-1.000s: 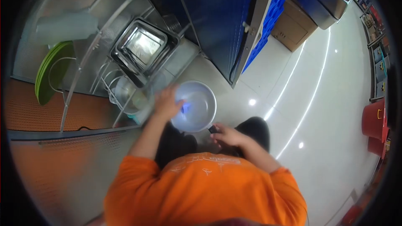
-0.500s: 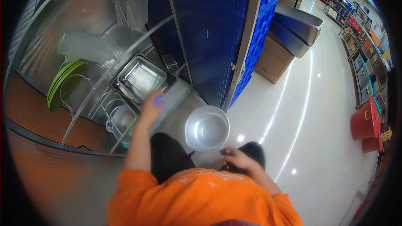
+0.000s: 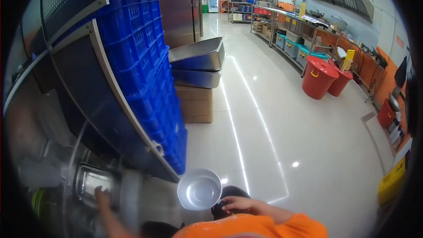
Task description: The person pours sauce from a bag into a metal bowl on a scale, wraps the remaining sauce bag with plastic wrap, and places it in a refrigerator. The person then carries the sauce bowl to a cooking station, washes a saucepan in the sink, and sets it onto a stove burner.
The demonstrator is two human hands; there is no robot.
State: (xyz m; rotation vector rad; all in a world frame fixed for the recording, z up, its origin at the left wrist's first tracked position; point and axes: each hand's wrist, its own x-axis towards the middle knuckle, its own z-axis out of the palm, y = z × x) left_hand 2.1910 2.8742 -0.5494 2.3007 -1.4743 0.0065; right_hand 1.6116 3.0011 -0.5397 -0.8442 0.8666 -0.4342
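Observation:
At the lower middle, a round silver metal pot is held out over the floor, its inside facing up. My right hand is curled at its right side, around the dark handle, which the fingers mostly hide. Over at the lower left, my left hand reaches over a rectangular metal tray in the rack; blur hides whether it touches the tray or holds anything. Green plates stand at the rack's left, dim and partly cut off.
An open cabinet door and stacked blue crates rise at the left. Metal pans rest on a cardboard box. Red bins stand before a long metal counter at the right.
The view has swung up and right toward the room. My left hand has moved from the pot to the tray in the rack. The pot remains beside my right hand.

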